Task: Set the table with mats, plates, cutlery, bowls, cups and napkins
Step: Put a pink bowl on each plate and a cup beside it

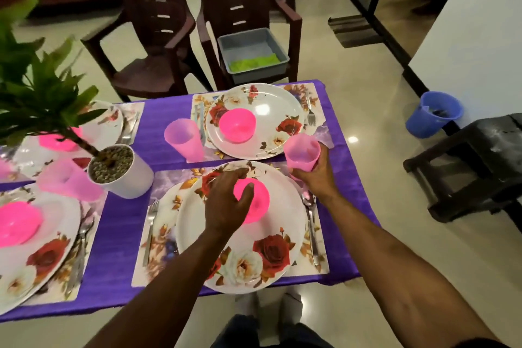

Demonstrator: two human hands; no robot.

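— What sits around the near floral plate (pixel 243 237)?

— It lies on a floral place mat (pixel 161 237) over the purple tablecloth (pixel 118 237). A fork (pixel 150 230) rests on the mat left of the plate, a spoon (pixel 310 223) on the mat to its right. Beyond the plate is a second setting: another floral plate (pixel 271 110) carrying a pink bowl (pixel 237 125), a pink tumbler (pixel 185 140) just left of that plate and a fork (pixel 310 113) on its right. Left of the near plate stands a white pot (pixel 127 175) holding a green plant (pixel 36 87), whose leaves cover part of the settings further left. Past the table, a grey tub (pixel 254 51) with something green inside rests on a brown chair (pixel 245 8); a blue bucket (pixel 433 113) stands on the floor well to the right.

— And the hands?

— The left hand (pixel 226 203) reaches over the near plate, fingers curled down around the pink bowl (pixel 255 200) at the plate's centre, thumb against its rim. The right hand (pixel 316 175) wraps a pink cup (pixel 301 151) from below, holding it upright just beyond the plate's far right edge, above the spoon's bowl. Whether the cup touches the mat I cannot tell.
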